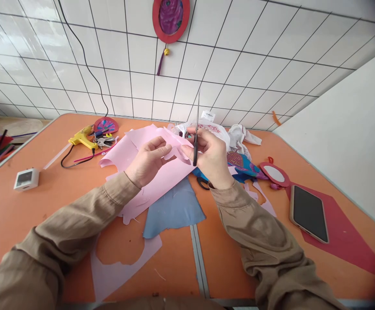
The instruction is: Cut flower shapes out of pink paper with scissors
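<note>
1. In the head view, the left hand [148,162] pinches a small pink piece [176,153] between thumb and fingers, at its left edge.
2. The right hand [214,158] is closed around dark-handled scissors [195,148], whose blades point up and away above the fingers; its thumb also meets the right side of the pink piece, so that piece sits between the two hands.
3. Under and around the left hand spreads a large pink sheet [157,187], curled at its left edge.
4. Nearer the body, below the gap between the hands, a blue-grey piece [174,206] lies partly beneath that sheet; a pale pink scrap [116,277] with a curved cut-out lies below the left hand, on the orange table [61,204].
5. Well to the left hand's left are a yellow glue gun [83,137], keys [104,142] just beside it, and a white block [26,179].
6. Just beyond the right hand is a white plastic bag [218,132]; to its right lies blue patterned cloth [247,168].
7. Farther right of the right hand, a phone [309,213] rests on a red sheet [347,234], near a red-rimmed oval [274,173].
</note>
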A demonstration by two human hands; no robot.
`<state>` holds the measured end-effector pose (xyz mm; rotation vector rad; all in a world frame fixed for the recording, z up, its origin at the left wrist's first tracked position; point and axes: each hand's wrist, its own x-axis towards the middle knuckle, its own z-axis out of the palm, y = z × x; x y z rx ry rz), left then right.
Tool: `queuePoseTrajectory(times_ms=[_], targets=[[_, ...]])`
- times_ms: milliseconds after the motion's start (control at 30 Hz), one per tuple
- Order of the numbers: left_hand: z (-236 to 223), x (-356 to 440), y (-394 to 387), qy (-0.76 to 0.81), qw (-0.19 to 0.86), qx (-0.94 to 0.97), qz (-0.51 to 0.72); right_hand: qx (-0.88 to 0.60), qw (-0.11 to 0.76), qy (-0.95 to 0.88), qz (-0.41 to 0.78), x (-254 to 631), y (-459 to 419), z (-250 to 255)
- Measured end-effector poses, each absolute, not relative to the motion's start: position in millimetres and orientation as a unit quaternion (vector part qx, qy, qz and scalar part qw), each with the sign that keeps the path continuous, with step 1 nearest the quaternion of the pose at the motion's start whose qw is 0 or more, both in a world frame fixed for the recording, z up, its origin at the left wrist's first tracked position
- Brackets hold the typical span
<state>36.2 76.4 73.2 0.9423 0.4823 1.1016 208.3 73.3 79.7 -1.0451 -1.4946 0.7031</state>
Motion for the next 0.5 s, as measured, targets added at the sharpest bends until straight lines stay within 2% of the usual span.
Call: queuePoseTrajectory(times_ms=[500], targets=[[77,30,81,0.324,0.656,0.455,0.507,-0.427,0.577,-0.625,0.308,209,73,87]])
